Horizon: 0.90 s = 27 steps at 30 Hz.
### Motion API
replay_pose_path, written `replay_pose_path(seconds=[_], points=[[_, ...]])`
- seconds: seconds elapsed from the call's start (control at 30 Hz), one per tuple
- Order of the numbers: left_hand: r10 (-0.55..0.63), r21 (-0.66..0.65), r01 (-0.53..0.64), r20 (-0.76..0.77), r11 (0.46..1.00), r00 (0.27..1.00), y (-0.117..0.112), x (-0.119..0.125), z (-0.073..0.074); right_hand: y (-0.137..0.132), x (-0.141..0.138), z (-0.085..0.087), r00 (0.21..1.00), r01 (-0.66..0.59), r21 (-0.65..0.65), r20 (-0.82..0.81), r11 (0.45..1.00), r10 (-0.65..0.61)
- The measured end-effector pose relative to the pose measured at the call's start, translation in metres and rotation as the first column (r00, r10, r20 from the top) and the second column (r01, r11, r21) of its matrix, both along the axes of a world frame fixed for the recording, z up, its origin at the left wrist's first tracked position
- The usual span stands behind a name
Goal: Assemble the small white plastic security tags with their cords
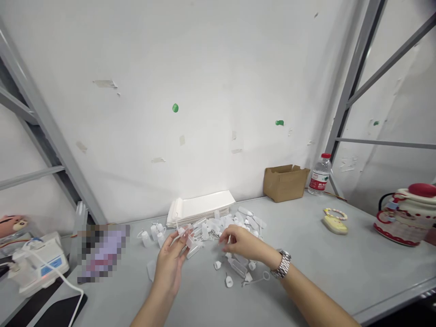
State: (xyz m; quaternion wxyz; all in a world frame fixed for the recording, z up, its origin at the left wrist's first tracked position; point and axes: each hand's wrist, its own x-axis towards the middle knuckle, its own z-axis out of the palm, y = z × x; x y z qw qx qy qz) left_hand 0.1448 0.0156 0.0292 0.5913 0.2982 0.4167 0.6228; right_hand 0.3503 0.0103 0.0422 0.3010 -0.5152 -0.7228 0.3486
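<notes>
My left hand holds a small translucent squeeze bottle between thumb and fingers, over the left part of the pile. My right hand hovers beside the pile, fingers curved and thumb apart from them, with nothing visible in it. Beneath and behind it lies a heap of small clear bottles and white caps. Nearer me are a loose bottle and a white cap with several others around them. Capped bottles stand upright left of my left hand.
Behind the pile is a stack of white sheets against the wall. A cardboard box and a water bottle stand back right. A yellow item and a patterned jug are at right; a power strip with cables is at left.
</notes>
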Motion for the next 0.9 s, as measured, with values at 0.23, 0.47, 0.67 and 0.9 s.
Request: replay_pose_path(seconds=[0.23, 0.47, 0.67, 0.9], points=[[0.024, 0.011, -0.026, 0.100, 1.000, 0.995, -0.001, 0.003, 0.001, -0.009, -0.014, -0.012, 0.967, -0.141, 0.059, 0.223, 0.988, 0.124], [0.006, -0.061, -0.008, -0.037, 0.998, 0.999, -0.005, 0.007, 0.004, -0.005, -0.016, -0.022, 0.960, -0.160, 0.088, 0.247, 0.983, 0.134], [-0.014, -0.081, 0.007, -0.093, 0.997, 0.996, -0.003, 0.006, 0.002, -0.005, -0.019, -0.027, 0.961, -0.132, 0.083, 0.256, 0.988, 0.107], [-0.044, -0.045, 0.038, -0.143, 0.998, 0.989, -0.003, 0.006, -0.001, -0.007, -0.020, -0.022, 0.967, -0.125, 0.130, 0.236, 0.984, 0.091]])
